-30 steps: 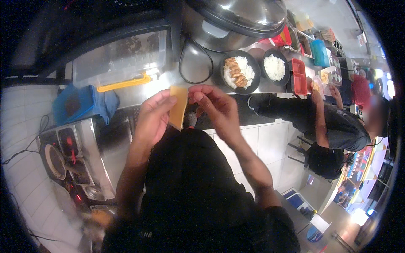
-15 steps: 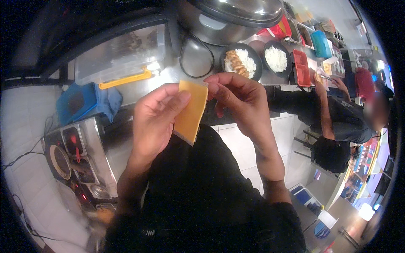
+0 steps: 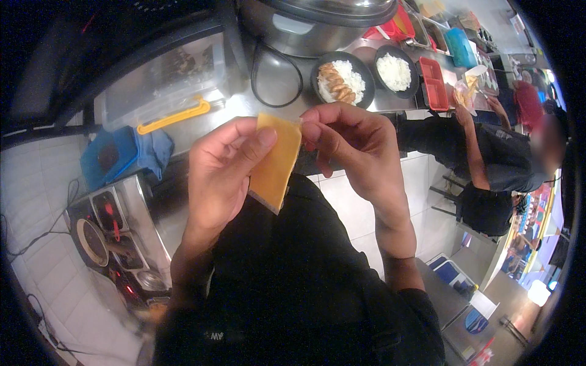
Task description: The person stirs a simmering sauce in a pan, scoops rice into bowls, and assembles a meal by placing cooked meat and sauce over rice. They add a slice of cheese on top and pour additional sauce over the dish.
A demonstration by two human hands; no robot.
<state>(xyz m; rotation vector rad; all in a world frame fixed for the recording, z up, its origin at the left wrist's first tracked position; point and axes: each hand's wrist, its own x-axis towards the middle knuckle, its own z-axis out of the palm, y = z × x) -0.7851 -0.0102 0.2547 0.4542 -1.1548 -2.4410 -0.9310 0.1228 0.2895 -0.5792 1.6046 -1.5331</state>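
A flat yellow cheese slice (image 3: 276, 165), seemingly wrapped in clear film, is held upright before my body. My left hand (image 3: 221, 168) grips its left side, thumb across the front. At the upper right corner, my right hand (image 3: 366, 152) pinches the film edge between thumb and forefinger, other fingers curled. Beyond my hands on the steel counter sit a black bowl (image 3: 370, 78) with rice and browned sliced meat (image 3: 334, 82), and a second black bowl (image 3: 415, 79) with white rice (image 3: 394, 71).
A large steel pot (image 3: 290, 38) stands behind the bowls. To the left are a clear tub with a yellow handle (image 3: 174, 116), a blue container (image 3: 110, 158) and a steel appliance (image 3: 149, 213). Rightward, a red divided tray (image 3: 433, 78) lies near a co-worker (image 3: 506, 149) handling food.
My hands keep the same hold on the cheese slice, with the right hand shifted slightly. The view has moved a little. The co-worker's hands have changed position over the food.
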